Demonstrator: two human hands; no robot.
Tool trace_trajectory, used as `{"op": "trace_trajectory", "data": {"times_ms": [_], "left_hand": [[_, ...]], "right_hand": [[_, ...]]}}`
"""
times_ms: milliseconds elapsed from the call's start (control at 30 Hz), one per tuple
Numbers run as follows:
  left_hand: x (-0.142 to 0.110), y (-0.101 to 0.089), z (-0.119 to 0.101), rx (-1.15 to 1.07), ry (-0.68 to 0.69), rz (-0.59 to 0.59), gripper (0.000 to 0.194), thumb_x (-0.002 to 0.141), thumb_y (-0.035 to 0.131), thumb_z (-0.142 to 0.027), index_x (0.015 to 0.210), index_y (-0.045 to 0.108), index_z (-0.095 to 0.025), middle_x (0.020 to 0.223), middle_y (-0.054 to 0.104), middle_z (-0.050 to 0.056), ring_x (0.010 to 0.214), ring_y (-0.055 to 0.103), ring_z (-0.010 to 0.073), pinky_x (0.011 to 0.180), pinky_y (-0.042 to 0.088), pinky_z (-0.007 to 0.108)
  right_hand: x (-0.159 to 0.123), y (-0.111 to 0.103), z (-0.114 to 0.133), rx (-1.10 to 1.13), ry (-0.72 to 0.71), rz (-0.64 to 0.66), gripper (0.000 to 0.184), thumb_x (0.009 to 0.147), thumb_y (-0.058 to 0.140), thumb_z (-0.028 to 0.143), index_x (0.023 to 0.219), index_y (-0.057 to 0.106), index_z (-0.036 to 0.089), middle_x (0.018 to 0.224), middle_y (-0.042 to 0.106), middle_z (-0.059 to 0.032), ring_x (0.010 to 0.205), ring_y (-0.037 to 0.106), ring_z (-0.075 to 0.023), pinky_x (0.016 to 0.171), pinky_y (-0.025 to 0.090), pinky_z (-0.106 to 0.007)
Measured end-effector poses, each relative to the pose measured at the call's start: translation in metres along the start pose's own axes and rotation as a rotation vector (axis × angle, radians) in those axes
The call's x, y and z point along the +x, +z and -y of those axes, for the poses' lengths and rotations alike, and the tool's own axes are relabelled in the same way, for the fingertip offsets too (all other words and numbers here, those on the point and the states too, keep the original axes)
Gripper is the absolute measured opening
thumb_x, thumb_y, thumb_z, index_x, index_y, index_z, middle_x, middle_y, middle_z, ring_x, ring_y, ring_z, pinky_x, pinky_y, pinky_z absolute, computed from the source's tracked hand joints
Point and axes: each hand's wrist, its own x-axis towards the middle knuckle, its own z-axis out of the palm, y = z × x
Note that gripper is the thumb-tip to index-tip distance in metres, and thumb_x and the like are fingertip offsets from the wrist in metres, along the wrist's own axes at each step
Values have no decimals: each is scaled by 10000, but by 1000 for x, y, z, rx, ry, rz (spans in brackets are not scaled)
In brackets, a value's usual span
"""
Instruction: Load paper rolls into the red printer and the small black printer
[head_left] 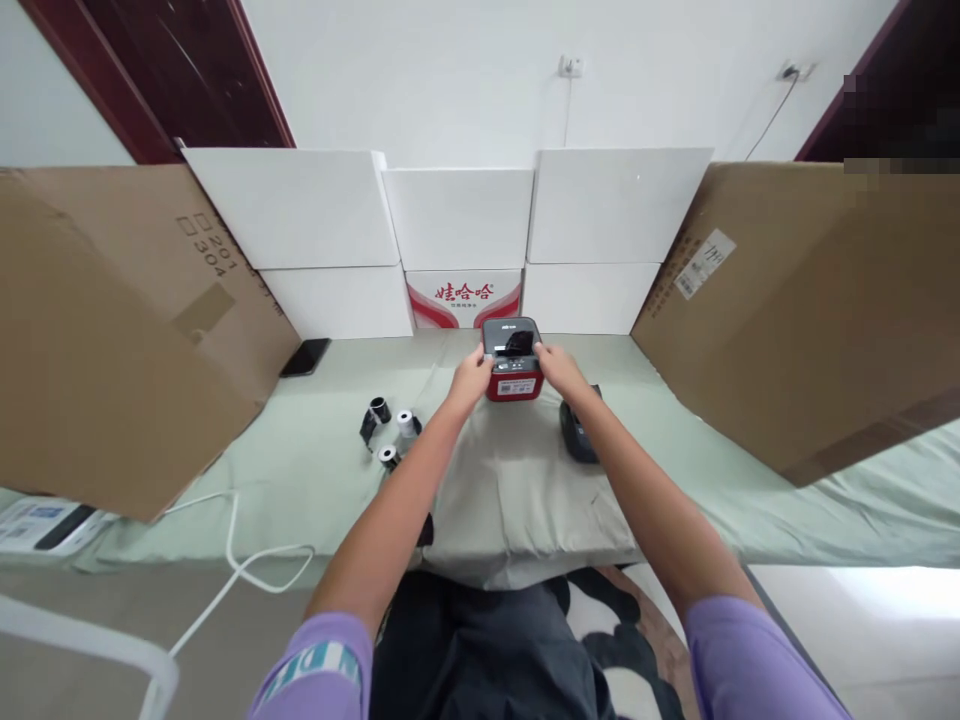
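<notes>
A small red and black label printer (pixel 496 388) stands upright on the green cloth, with a white sticker on its near side and a dark window in its lid. My left hand (pixel 471 376) grips its left side, and my right hand (pixel 559 370) holds the right side, fingers closed on the casing. To the left, several small rolls lie together: a black roll (pixel 380 410), a white roll (pixel 406 422) and one partly behind my left forearm (pixel 388 455). A second, black device (pixel 576 440) lies partly hidden under my right forearm.
White boxes (pixel 457 220) form a wall at the back. Large cardboard panels stand at left (pixel 112 320) and right (pixel 817 310). A black phone (pixel 305 357) lies near the left panel. A white power strip (pixel 52 525) with a white cable (pixel 232 540) is at the front left.
</notes>
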Motion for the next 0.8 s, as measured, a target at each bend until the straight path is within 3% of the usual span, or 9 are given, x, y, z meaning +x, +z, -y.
{"op": "trace_trajectory", "data": {"times_ms": [100,200,400,500,600,700,800], "left_hand": [[-40,-28,0,249,-17,-47,412,934,471,-296,1287,677,-248,1071,777,76,1036,682,237,890,478,299],[-73,-41,1,432,-61,-83,390,948,457,-315,1256,689,-261,1005,782,97,955,705,268,811,476,314],[-92,-46,19,431,-123,-80,442,970,411,-292,1325,661,-212,1109,767,155,1039,703,310,860,483,360],[-89,-51,31,342,-108,-63,466,973,389,-285,1343,656,-194,1194,742,165,1124,676,316,936,477,385],[-81,-57,39,105,-120,3,454,923,456,-250,1321,671,-218,1189,751,105,1136,669,269,970,488,355],[-73,-60,42,-197,-254,82,518,862,523,-214,1370,623,-209,1174,751,66,1101,673,208,962,513,304],[-69,-61,36,-339,-424,65,610,809,589,-179,1419,573,-199,1189,739,71,1060,678,183,939,531,282]], "right_hand": [[-38,24,14,-64,-23,5,612,987,299,621,869,711,185,965,750,-165,997,666,-306,862,466,-358],[-72,42,19,-47,1,53,721,953,240,723,877,714,185,948,747,-175,964,670,-319,816,457,-358],[-98,61,16,1,-20,53,722,936,240,759,823,683,200,935,745,-163,918,664,-303,787,440,-348],[-95,67,7,56,-57,2,669,926,294,754,771,659,215,891,744,-146,872,657,-289,774,441,-349],[-85,75,-5,199,-54,-89,619,898,345,757,728,617,227,854,731,-118,845,641,-272,766,451,-353],[-74,89,-19,502,23,-140,605,856,362,770,775,612,226,845,716,-93,825,639,-253,733,474,-350],[-69,106,-31,727,61,-199,568,841,401,731,834,627,210,853,704,-80,823,637,-239,741,488,-349]]}}
